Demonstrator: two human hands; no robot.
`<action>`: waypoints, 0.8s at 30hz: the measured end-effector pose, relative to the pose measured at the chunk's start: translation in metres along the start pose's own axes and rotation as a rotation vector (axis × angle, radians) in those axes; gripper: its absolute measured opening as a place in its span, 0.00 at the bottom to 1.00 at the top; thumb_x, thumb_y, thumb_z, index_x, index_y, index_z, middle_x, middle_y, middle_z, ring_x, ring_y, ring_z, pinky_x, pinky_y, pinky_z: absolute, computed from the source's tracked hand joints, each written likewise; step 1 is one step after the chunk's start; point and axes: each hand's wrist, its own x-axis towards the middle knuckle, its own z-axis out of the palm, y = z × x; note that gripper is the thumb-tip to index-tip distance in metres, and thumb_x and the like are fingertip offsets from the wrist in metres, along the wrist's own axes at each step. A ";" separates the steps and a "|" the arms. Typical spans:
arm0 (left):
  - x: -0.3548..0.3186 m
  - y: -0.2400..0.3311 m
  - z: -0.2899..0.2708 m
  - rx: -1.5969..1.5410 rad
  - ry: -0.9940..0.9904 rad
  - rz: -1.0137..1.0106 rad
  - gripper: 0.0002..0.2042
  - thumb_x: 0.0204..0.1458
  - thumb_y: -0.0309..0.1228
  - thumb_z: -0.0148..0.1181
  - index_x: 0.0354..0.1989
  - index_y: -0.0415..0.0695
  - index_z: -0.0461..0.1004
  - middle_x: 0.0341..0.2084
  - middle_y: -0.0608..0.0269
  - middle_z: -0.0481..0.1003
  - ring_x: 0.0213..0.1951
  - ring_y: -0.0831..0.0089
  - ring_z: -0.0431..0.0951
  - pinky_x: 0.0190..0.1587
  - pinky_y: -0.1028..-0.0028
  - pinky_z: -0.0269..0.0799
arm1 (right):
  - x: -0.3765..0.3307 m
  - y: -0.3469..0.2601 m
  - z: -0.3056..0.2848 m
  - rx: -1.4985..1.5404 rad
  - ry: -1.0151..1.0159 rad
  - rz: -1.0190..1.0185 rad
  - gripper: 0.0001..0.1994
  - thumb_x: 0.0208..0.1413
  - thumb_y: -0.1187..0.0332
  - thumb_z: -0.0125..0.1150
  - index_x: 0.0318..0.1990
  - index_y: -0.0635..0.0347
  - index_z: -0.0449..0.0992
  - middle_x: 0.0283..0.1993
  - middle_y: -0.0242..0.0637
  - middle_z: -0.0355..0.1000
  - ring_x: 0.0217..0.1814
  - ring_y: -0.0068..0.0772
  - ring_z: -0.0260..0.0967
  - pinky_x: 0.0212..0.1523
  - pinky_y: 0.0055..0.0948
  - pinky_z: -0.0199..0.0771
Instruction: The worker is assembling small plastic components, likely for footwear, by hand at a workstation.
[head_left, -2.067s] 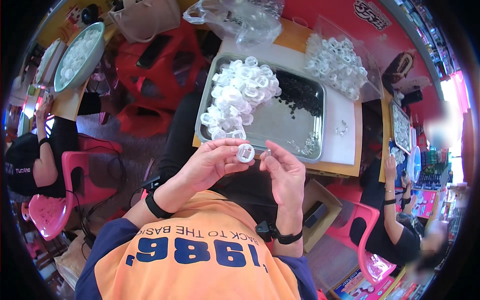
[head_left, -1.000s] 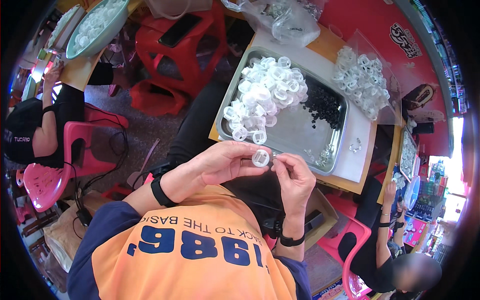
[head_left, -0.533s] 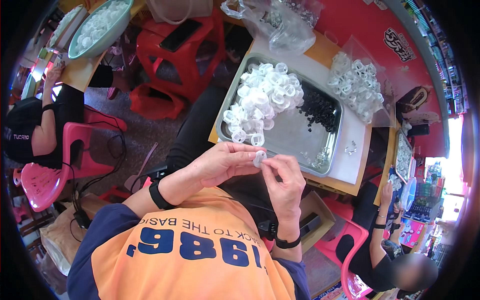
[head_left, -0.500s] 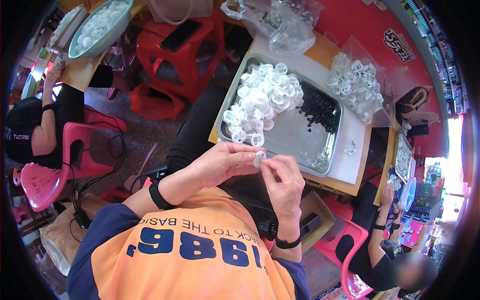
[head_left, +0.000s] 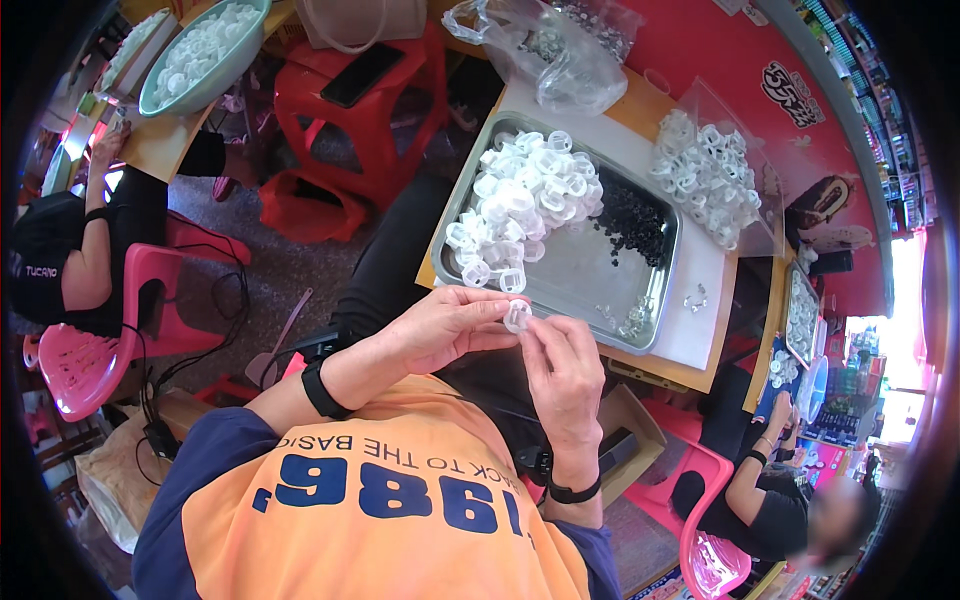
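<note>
Between the fingertips of both hands is a small white plastic ring part (head_left: 517, 316), held just in front of the near edge of a metal tray (head_left: 462, 190). My left hand (head_left: 458, 322) pinches it from the left with thumb and fingers. From the right, my right hand (head_left: 562, 362) presses thumb and fingertips to its side; whether a tiny piece is in them is hidden. In the tray lie a heap of white plastic ring parts (head_left: 520, 200), a pile of small black pieces (head_left: 635, 225) and a few small clear pieces (head_left: 635, 318).
Right of the tray is a bag of clear plastic parts (head_left: 705, 175); behind it, another plastic bag (head_left: 575, 75). A red stool (head_left: 310, 95) with a phone (head_left: 364, 74) stands at the left. Other people sit at far left and lower right, near pink chairs (head_left: 90, 370).
The ring part has turned to show more of its round face. My right hand has shifted slightly. At lower right, the other person has moved their head and hands.
</note>
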 end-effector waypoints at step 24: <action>-0.008 0.009 -0.012 -0.001 0.011 -0.022 0.13 0.64 0.28 0.51 0.53 0.34 0.71 0.43 0.50 0.78 0.46 0.53 0.81 0.47 0.65 0.82 | 0.028 0.162 -0.045 -0.520 -0.040 0.355 0.07 0.51 0.71 0.64 0.37 0.60 0.82 0.39 0.41 0.77 0.43 0.46 0.72 0.47 0.40 0.70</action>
